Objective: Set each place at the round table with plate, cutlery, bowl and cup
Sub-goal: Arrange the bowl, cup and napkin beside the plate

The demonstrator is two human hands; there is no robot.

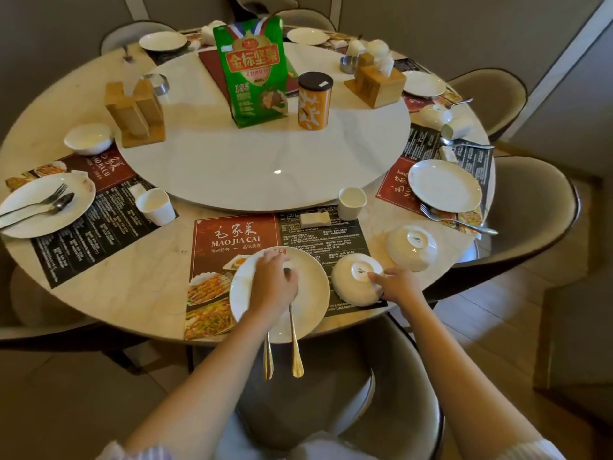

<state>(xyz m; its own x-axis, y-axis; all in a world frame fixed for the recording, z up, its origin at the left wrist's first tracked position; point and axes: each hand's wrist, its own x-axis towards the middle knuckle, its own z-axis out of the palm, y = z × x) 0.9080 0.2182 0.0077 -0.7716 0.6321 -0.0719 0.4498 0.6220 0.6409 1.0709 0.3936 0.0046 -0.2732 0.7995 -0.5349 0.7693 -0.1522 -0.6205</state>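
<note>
My left hand is curled over the plate on the near placemat, gripping two pieces of cutlery whose handles stick out past the plate's near rim. My right hand sits just right of the plate, fingers bent around the edge of an upturned bowl. A second upturned bowl lies beyond it, and a cup stands farther in.

Near edge of desk: plate on placemat, lower centre of frame. Upturned bowl touching its right; second upturned bowl further right. Cup behind them. Turntable at centre carries bag, canister to its right.
</note>
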